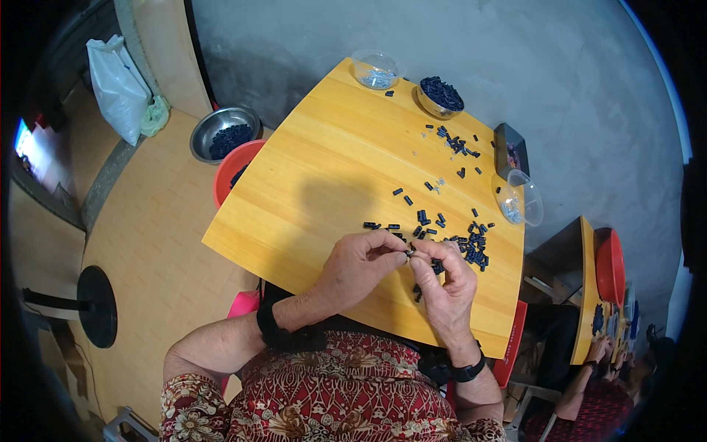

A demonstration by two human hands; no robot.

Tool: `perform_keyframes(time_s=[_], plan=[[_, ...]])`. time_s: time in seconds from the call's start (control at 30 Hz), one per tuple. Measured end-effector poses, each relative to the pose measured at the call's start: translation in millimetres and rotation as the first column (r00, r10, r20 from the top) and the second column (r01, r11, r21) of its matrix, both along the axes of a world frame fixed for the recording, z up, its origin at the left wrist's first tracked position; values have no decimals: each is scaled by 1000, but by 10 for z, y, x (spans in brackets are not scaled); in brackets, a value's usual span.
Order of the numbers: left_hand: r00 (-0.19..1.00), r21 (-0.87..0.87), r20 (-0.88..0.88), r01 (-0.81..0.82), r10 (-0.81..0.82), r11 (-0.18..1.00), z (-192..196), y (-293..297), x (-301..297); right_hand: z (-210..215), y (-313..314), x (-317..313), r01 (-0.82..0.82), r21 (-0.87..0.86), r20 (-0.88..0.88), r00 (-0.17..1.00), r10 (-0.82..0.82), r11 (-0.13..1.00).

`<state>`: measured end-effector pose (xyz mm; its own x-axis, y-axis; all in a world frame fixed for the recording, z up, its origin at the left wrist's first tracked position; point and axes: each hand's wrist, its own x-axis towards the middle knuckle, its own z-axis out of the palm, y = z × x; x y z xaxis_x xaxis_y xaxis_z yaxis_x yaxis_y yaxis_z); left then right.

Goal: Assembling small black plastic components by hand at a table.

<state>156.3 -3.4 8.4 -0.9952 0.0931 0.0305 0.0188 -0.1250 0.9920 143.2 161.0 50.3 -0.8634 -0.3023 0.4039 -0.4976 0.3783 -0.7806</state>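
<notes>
Above the near part of the yellow table (294,199), my left hand (359,267) and my right hand (448,286) meet fingertip to fingertip. Both are closed in a pinch around something tiny, mostly covered by the fingers and too small to name. Small black cylindrical pieces (477,247) lie in a loose pile beside my right hand, and a few more are just beyond the fingertips. Another scatter of black pieces (456,144) spreads farther back, with small silvery bits (440,183) among them.
Along the far edge stand a clear bowl (377,55), a bowl heaped with black pieces (434,109), a dark tray (502,151) and a tilted clear tub (532,199). Left of the table are a steel basin (202,132) and a red basin (224,173). Another person (582,398) works at right.
</notes>
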Motion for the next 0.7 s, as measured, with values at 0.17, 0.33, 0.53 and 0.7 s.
perform_keyframes(time_s=[0.17,0.33,0.53,0.7], plan=[[999,24,28,38,-39,999,33,-7,3,-74,18,-17,-2,-32,-16,1000,2,999],[1000,-11,-1,12,-12,1000,58,14,49,-50,11,-32,-7,91,-178,984,23,996],[927,-385,-370,-215,64,897,95,16,72,20,47,-52,-45,141,-224,972,76,989],[949,-363,-308,-177,61,915,52,36,59,-1,56,-12,-24,89,18,1000,22,996]])
